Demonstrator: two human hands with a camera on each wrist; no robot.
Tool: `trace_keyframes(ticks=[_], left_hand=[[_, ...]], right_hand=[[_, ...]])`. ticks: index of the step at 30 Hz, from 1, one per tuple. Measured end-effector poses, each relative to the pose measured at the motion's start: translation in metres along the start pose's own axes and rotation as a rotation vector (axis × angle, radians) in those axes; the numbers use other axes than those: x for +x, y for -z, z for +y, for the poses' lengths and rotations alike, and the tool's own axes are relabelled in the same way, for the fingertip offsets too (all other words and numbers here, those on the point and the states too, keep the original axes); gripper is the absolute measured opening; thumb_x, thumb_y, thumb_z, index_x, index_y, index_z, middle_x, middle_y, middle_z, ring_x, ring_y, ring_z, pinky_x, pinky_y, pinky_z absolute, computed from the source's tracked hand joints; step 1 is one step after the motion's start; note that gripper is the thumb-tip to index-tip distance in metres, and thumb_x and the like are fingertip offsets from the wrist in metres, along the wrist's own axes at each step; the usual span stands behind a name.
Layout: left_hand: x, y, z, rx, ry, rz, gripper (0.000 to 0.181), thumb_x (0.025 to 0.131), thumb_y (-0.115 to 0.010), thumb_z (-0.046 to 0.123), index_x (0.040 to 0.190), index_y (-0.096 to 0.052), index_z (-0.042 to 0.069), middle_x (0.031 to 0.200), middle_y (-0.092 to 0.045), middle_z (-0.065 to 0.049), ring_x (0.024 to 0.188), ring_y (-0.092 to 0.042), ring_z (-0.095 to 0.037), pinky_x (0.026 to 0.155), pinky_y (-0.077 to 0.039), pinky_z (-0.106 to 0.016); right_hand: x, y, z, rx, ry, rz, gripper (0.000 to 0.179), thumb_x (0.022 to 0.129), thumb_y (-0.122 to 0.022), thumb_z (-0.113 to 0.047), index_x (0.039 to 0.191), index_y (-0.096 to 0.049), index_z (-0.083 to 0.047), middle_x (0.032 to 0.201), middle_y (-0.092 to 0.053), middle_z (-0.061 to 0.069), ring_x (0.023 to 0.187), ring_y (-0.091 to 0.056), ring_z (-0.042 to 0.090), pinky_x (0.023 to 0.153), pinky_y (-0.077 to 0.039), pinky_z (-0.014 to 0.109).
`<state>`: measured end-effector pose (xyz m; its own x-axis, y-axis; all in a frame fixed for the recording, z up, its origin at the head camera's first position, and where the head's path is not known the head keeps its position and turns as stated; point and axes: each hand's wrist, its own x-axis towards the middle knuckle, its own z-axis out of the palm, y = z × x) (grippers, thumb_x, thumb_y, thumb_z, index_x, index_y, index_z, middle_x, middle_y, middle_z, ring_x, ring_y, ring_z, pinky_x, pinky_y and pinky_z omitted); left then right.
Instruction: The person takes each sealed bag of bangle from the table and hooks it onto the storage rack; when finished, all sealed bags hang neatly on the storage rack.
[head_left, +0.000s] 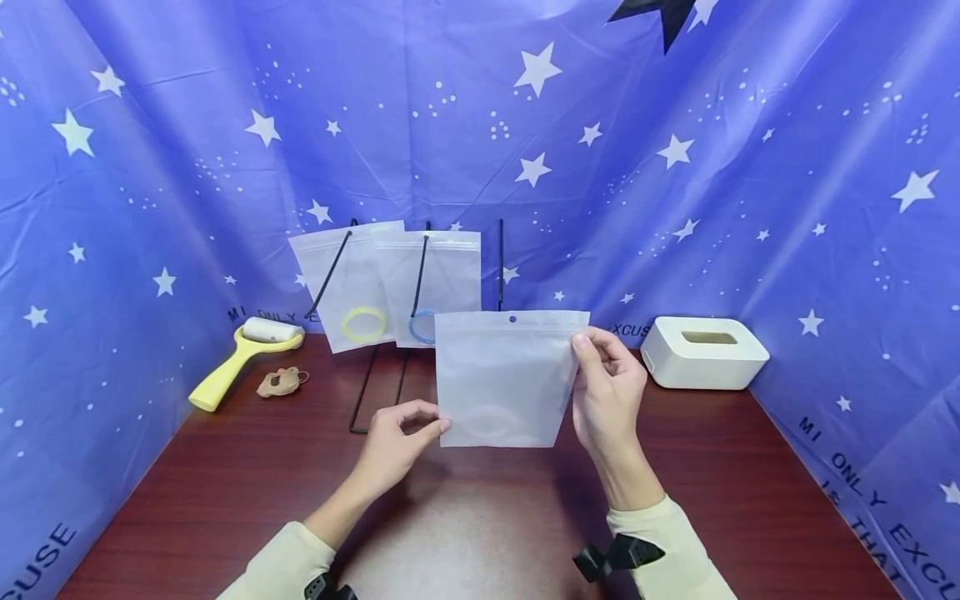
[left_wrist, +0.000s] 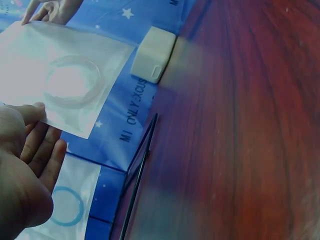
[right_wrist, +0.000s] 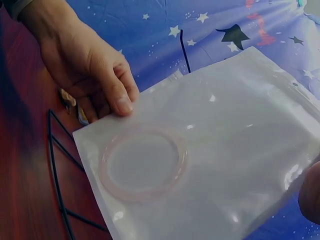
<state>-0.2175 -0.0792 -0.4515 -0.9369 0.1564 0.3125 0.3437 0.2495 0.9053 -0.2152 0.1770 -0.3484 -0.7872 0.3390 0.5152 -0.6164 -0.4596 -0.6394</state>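
Between both hands a translucent zip bag (head_left: 512, 379) is held up, with a round hang hole in its top edge. A pale pink ring (right_wrist: 143, 162) shows through near its bottom. My right hand (head_left: 611, 392) pinches the bag's upper right side, thumb in front. At the lower left corner, my left hand (head_left: 397, 442) pinches the bag between thumb and fingers. Behind it stands a black wire rack (head_left: 360, 430) with several prongs. Two similar bags hang there, one with a yellow ring (head_left: 364, 325), the other with a blue ring (left_wrist: 67, 206). The rightmost prong (head_left: 501, 262) carries no bag.
On the left of the dark red wooden table (head_left: 480, 533) lie a yellow-handled lint roller (head_left: 232, 367) and a small brown object (head_left: 282, 382). A white tissue box (head_left: 705, 352) stands at the back right. Blue star-printed cloth (head_left: 600, 167) encloses the back and sides.
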Motion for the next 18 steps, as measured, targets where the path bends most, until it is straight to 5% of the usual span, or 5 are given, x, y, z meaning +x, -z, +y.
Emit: trace_keyframes(ticks=[9,18], left_hand=[[0.009,0.01,-0.006,-0.003,0.0,0.033,0.011,0.09,-0.081,0.024,0.098,-0.08,0.015,0.09,-0.079,-0.002,0.078,-0.071,-0.007,0.073,-0.059,-0.022],[0.015,0.009,-0.011,0.047,0.017,0.073,0.015,0.091,-0.08,0.023,0.101,-0.081,0.013,0.094,-0.08,-0.004,0.083,-0.068,-0.003,0.077,-0.055,-0.019]], right_hand=[[0.011,-0.001,0.005,-0.146,-0.004,0.007,0.019,0.095,-0.063,0.01,0.091,-0.074,-0.006,0.073,-0.065,-0.003,0.069,-0.056,0.005,0.062,-0.046,0.016],[0.02,-0.003,0.011,-0.266,-0.006,0.022,0.021,0.093,-0.066,0.009,0.09,-0.075,-0.011,0.075,-0.066,-0.005,0.072,-0.058,0.004,0.066,-0.049,0.017]])
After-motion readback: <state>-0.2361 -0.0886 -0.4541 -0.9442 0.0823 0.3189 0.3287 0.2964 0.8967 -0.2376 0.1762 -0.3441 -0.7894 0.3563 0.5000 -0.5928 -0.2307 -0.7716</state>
